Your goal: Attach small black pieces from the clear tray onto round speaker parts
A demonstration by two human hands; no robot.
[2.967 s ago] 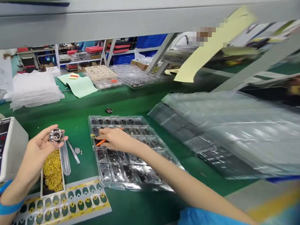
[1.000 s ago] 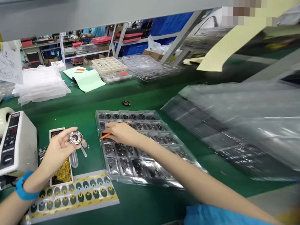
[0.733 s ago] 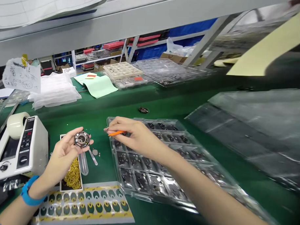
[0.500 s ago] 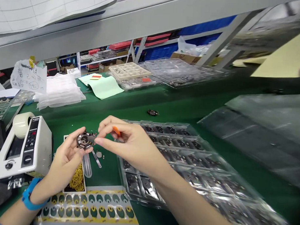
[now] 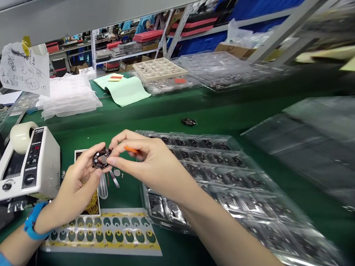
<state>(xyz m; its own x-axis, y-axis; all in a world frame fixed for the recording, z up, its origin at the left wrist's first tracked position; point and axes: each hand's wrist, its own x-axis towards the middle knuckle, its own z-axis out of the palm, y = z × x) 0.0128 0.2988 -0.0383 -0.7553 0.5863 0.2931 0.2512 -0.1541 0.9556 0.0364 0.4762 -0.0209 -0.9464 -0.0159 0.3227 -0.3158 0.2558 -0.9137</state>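
Note:
My left hand [image 5: 81, 180], with a blue band at the wrist, grips a small round dark part [image 5: 100, 158] by its edge. Over that part, the thumb and forefinger of my right hand [image 5: 136, 151] pinch a small grey piece [image 5: 103, 159] against its face. An orange item [image 5: 131, 149] is also tucked among the right hand's fingers; most of it is hidden. Below the hands sit a box of yellow pieces [image 5: 92, 204] and a sheet of yellow-ringed stickers [image 5: 112, 242].
A tape dispenser [image 5: 33, 163] stands at the left. Clear trays of dark parts [image 5: 231, 181] fill the right side. One loose dark part [image 5: 189, 121] lies behind them. Green paper [image 5: 128, 93], a beige tray [image 5: 159, 69] and a grey rail [image 5: 82, 13] are farther back.
The grey piece, earlier held at the round part's right edge, now lies over its middle. My right hand has moved slightly left and up. The view has shifted, showing more of the background shelves.

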